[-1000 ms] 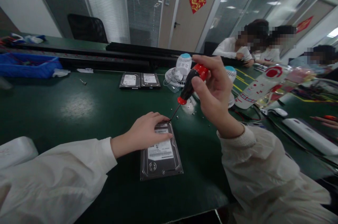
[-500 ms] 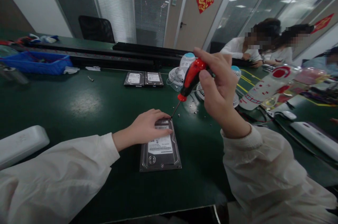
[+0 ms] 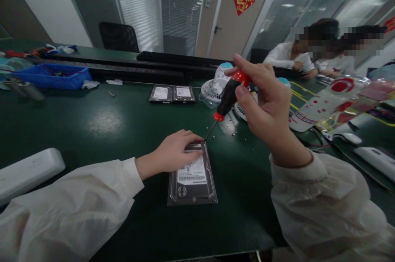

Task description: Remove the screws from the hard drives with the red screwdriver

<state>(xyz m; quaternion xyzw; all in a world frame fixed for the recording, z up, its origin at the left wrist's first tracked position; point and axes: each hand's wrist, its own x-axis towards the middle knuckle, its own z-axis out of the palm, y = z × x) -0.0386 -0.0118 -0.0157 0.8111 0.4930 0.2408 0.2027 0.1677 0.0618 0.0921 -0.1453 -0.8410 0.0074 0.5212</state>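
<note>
A hard drive (image 3: 194, 191) with a white label lies flat on the dark green table. Across its far end rests my left hand (image 3: 174, 151), fingers apart and pressing on the cover near the far right corner. My right hand (image 3: 266, 103) grips a red and black screwdriver (image 3: 227, 98) by its handle. The screwdriver leans, its tip touching the drive's far right corner beside my left fingertips. Several tiny screws (image 3: 233, 134) are scattered on the table to the right of the drive.
Two more drives (image 3: 172, 94) lie further back. Behind my right hand stand white fans (image 3: 222, 76). A blue tray (image 3: 58, 77) is at the back left, a white case (image 3: 33, 171) at the left. On the right are a bottle (image 3: 321, 103) and a mouse (image 3: 348, 138); people sit beyond.
The whole view has shifted slightly, so things appear further right. The screwdriver's handle has turned in my right hand, showing more black. My left hand stays on the drive.
</note>
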